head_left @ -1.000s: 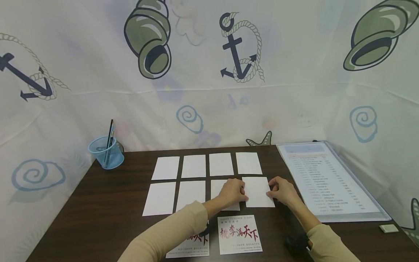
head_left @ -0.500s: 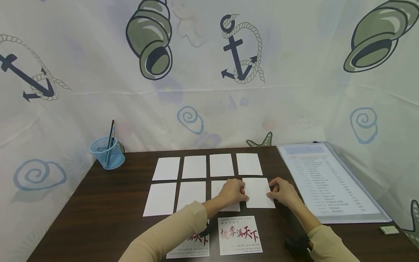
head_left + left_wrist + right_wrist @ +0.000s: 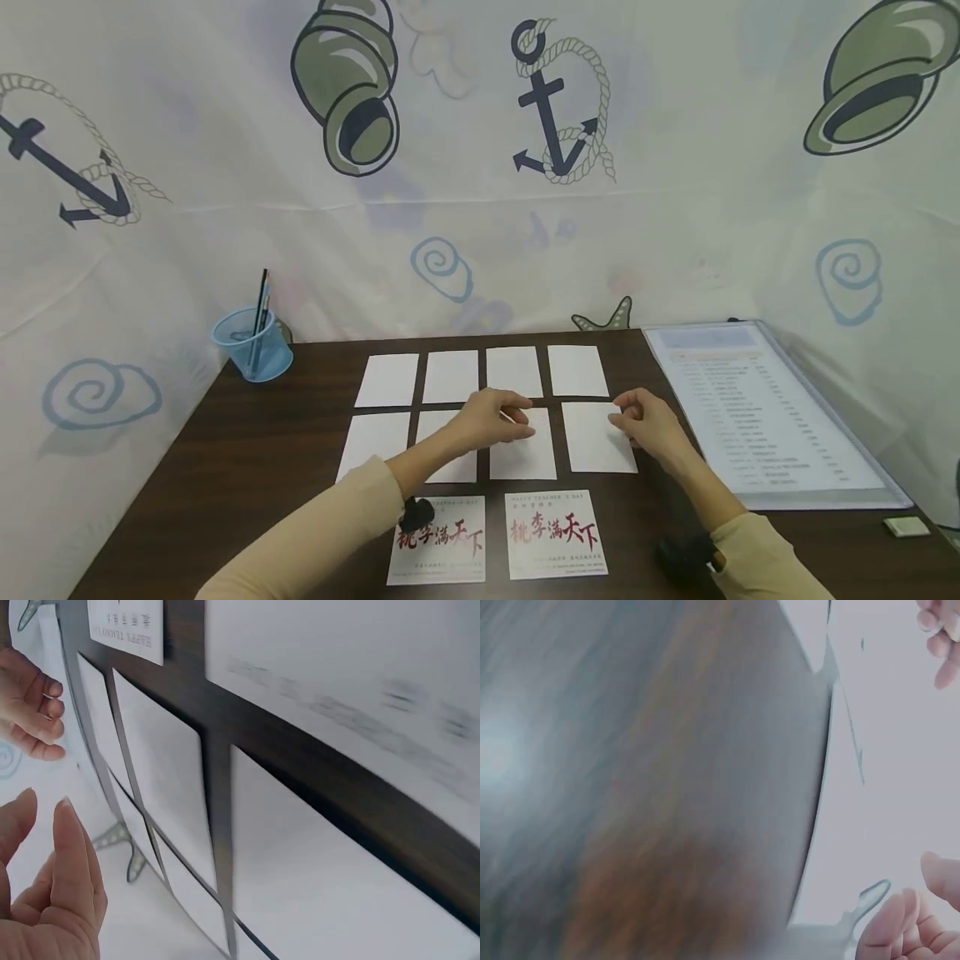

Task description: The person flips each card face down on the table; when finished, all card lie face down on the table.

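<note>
White cards lie in two rows on the dark wood table [image 3: 225, 467]. My left hand [image 3: 487, 419] hovers over the front row's third card [image 3: 525, 454], its thumb and fingertips apart with nothing between them. In the left wrist view, a gap shows between the left hand's [image 3: 56, 885] thumb and fingers. My right hand [image 3: 652, 427] is beside the right edge of the front row's rightmost card [image 3: 592, 442], fingers loosely bent; contact cannot be told. In the right wrist view, that hand [image 3: 911, 926] has nothing between thumb and fingers. Two cards with red lettering, one left [image 3: 442, 554] and one right [image 3: 557, 542], lie nearer me.
A clear sleeve with a printed sheet [image 3: 765, 408] lies at the right. A small pale eraser-like block [image 3: 906, 527] is near the right edge. A blue cup [image 3: 258, 354] with pencils or brushes stands at the back left. A patterned curtain [image 3: 465, 167] hangs behind the table.
My left hand has let go of the rightmost front card's left edge and moved left over the third card. The right hand has stayed near the card's right edge. The view has shifted slightly.
</note>
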A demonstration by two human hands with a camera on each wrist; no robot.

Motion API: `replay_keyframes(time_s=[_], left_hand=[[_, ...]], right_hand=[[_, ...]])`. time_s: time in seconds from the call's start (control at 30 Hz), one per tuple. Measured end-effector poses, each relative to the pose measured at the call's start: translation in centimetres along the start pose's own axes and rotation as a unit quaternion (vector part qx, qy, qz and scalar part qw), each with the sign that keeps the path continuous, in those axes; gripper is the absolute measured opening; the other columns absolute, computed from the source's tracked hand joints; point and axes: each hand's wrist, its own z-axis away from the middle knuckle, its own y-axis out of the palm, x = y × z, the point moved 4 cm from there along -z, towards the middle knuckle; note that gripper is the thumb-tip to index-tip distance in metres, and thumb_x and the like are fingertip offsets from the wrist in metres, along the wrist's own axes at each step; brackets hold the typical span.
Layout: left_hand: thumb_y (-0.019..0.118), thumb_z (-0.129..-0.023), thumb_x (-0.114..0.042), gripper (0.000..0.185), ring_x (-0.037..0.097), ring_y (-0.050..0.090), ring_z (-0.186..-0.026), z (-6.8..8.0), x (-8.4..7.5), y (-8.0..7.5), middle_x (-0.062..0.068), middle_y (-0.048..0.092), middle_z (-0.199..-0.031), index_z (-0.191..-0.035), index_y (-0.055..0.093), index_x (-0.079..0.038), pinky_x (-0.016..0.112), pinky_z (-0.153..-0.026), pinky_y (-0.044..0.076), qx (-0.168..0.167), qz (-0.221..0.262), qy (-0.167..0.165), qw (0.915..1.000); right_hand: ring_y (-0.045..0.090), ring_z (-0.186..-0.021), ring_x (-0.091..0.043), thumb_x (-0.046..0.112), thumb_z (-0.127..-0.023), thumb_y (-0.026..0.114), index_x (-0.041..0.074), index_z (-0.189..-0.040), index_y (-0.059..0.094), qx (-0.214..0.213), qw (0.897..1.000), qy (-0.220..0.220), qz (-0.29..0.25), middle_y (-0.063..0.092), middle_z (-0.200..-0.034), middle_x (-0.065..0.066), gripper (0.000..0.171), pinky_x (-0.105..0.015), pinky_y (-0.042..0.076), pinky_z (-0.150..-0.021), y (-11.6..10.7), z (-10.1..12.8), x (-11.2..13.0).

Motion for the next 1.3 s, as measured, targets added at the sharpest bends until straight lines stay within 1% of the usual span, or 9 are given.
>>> replay_keyframes(time_s=[0.13,0.27,0.37,0.5,0.7,0.77,0.87,1.1,1.3], left_hand=[[0.072,-0.082,-0.016,0.043,0.01,0.063,-0.075,2.1,0.9,-1.6,0.002,0.066,-0.091,-0.12,0.061,0.001,0.024,-0.064,0.052,-0.001,0.019,-0.008,0.9998],[0.073,-0.082,-0.016,0.041,0.012,0.064,-0.08,4.3,1.9,-2.5,0.003,0.066,-0.094,-0.118,0.062,0.0,0.024,-0.066,0.052,0.009,0.022,-0.007,0.9997],[0.074,-0.08,-0.016,0.039,0.013,0.064,-0.081,6.1,2.7,-2.9,0.005,0.065,-0.095,-0.114,0.063,-0.001,0.024,-0.067,0.052,0.016,0.008,-0.01,0.9998],[0.078,-0.076,-0.016,0.04,0.013,0.064,-0.079,8.2,3.6,-3.5,0.008,0.063,-0.095,-0.111,0.063,-0.001,0.024,-0.067,0.052,0.014,-0.006,-0.019,0.9997],[0.08,-0.074,-0.017,0.043,0.012,0.06,-0.077,11.3,4.9,-4.2,0.008,0.062,-0.095,-0.109,0.061,-0.001,0.022,-0.066,0.05,0.022,-0.024,-0.029,0.999],[0.081,-0.072,-0.016,0.044,0.012,0.058,-0.074,12.2,5.3,-4.4,0.007,0.061,-0.093,-0.108,0.061,0.0,0.021,-0.064,0.049,0.019,-0.031,-0.033,0.9988],[0.083,-0.069,-0.015,0.045,0.011,0.055,-0.073,13.4,6.0,-4.7,0.006,0.059,-0.091,-0.106,0.061,-0.001,0.02,-0.062,0.048,0.011,-0.039,-0.042,0.9983],[0.084,-0.067,-0.015,0.049,0.011,0.055,-0.071,14.7,7.0,-4.7,0.005,0.058,-0.088,-0.107,0.06,0.0,0.02,-0.061,0.048,0.011,-0.043,-0.047,0.9979],[0.085,-0.066,-0.015,0.051,0.011,0.053,-0.071,15.4,7.7,-4.0,0.003,0.054,-0.086,-0.108,0.058,-0.001,0.02,-0.061,0.047,-0.001,-0.056,-0.059,0.9967]], right_hand=[[0.05,-0.063,-0.014,0.007,-0.089,0.061,-0.007,-0.113,0.053,0.013,0.999,-0.017,-0.042,0.049,-0.076,-0.005,0.029,-0.025,0.05,-0.058,0.7,0.3,1.7],[0.05,-0.062,-0.014,0.006,-0.089,0.061,-0.007,-0.112,0.055,0.029,0.996,-0.02,-0.076,0.05,-0.076,-0.005,0.028,-0.024,0.05,-0.058,2.2,1.1,3.3],[0.05,-0.063,-0.015,0.005,-0.088,0.063,-0.007,-0.111,0.056,0.057,0.993,-0.031,-0.095,0.051,-0.075,-0.005,0.027,-0.024,0.05,-0.059,3.9,2.1,4.6],[0.051,-0.063,-0.015,0.007,-0.086,0.065,-0.006,-0.109,0.058,0.098,0.988,-0.065,-0.103,0.054,-0.075,-0.005,0.027,-0.027,0.051,-0.059,6.3,3.6,6.5],[0.05,-0.065,-0.011,0.01,-0.083,0.07,-0.003,-0.107,0.062,0.155,0.979,-0.121,-0.062,0.056,-0.078,-0.002,0.029,-0.021,0.046,-0.057,10.2,5.7,8.6],[0.049,-0.068,-0.009,0.01,-0.081,0.071,-0.002,-0.107,0.063,0.172,0.975,-0.133,-0.042,0.055,-0.081,-0.001,0.03,-0.019,0.044,-0.059,11.3,6.2,9.0],[0.049,-0.071,-0.007,0.008,-0.078,0.074,-0.001,-0.107,0.063,0.19,0.97,-0.148,-0.019,0.053,-0.084,-0.002,0.032,-0.018,0.045,-0.062,12.6,6.8,9.3],[0.051,-0.07,-0.007,0.005,-0.072,0.078,-0.004,-0.105,0.062,0.209,0.962,-0.177,0.004,0.05,-0.085,-0.005,0.037,-0.017,0.046,-0.063,14.2,7.5,9.5],[0.048,-0.068,-0.006,0.005,-0.069,0.081,-0.003,-0.104,0.062,0.204,0.962,-0.177,0.04,0.049,-0.084,-0.003,0.041,-0.017,0.044,-0.061,14.9,7.5,9.3]])
